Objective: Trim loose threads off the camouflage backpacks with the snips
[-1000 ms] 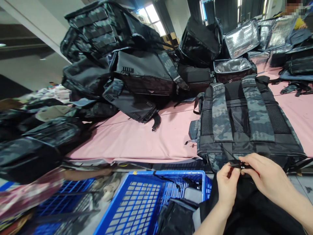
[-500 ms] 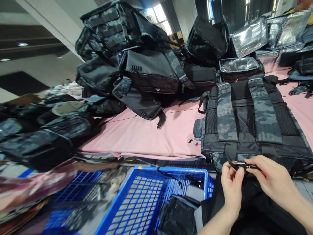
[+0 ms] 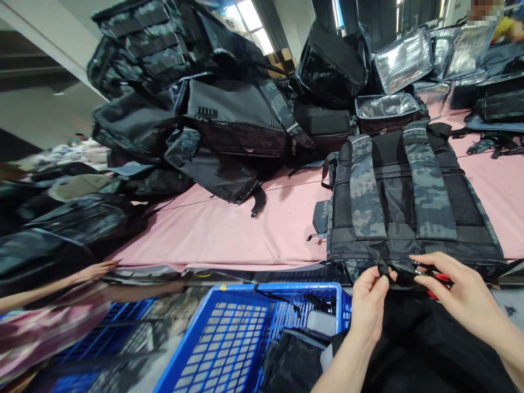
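A bare strip of pink tabletop (image 3: 229, 232) is lying open left of the camouflage backpack (image 3: 397, 199), leaving the left hand (image 3: 369, 299) sideways room. Stacked black bags (image 3: 235, 117) are blocking the far side, a foil-lined bag (image 3: 385, 106) is crowding the backpack's far end, and a blue plastic crate (image 3: 282, 286) is obstructing the near edge.

Beyond the desk (image 3: 229, 234), draped in pink cloth, daylight glares through a paned window (image 3: 262, 41) near a pale wall (image 3: 293, 24) and dark hangings (image 3: 382, 22), while a pale beam (image 3: 49, 43) slants high to the desk's left and greyish floor (image 3: 160, 357) shows below its front edge.
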A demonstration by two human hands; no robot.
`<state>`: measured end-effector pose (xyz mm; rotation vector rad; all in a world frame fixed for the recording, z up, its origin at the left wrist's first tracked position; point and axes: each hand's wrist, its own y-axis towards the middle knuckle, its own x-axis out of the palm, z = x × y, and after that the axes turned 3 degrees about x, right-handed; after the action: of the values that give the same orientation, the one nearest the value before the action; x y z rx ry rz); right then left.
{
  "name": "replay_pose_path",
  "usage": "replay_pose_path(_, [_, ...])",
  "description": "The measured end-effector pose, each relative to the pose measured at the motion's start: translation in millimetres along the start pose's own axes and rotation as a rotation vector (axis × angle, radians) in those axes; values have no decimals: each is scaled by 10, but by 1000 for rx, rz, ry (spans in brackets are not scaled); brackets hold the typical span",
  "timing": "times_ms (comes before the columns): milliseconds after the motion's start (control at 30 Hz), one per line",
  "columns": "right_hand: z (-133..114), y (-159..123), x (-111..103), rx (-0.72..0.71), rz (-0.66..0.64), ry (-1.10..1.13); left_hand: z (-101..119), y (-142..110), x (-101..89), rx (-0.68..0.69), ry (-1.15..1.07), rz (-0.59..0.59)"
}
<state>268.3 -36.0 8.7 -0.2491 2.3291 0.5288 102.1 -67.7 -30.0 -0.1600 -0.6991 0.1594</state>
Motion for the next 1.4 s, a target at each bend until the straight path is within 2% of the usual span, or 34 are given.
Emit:
replay_pose_path(133, [25, -4, -15, -80, -79, -32, -27, 27, -11, 9, 10, 0])
replay_pose_path(400, [30, 4, 105, -162, -18, -99, -6, 12, -35, 40, 111, -8])
replay_pose_path(667, [6, 29, 45, -160, 27, -39, -2, 22, -49, 40, 130, -21])
replay_pose_path(867, [32, 16, 89, -208, 14, -126, -1, 8, -30, 53, 128, -23])
replay_pose_path(1000, [18, 15, 90, -215, 71, -87, 8, 5, -29, 59, 130, -32])
replay_pose_path(1067, [13, 9, 78, -217, 60, -80, 8, 2, -24, 50, 118, -22])
replay_pose_path(1200, [20, 9, 78, -233, 29, -177, 8, -16, 3, 45, 118, -1])
replay_pose_path(1400, [34, 31, 73, -295, 56, -212, 19, -35, 5, 51, 126, -2])
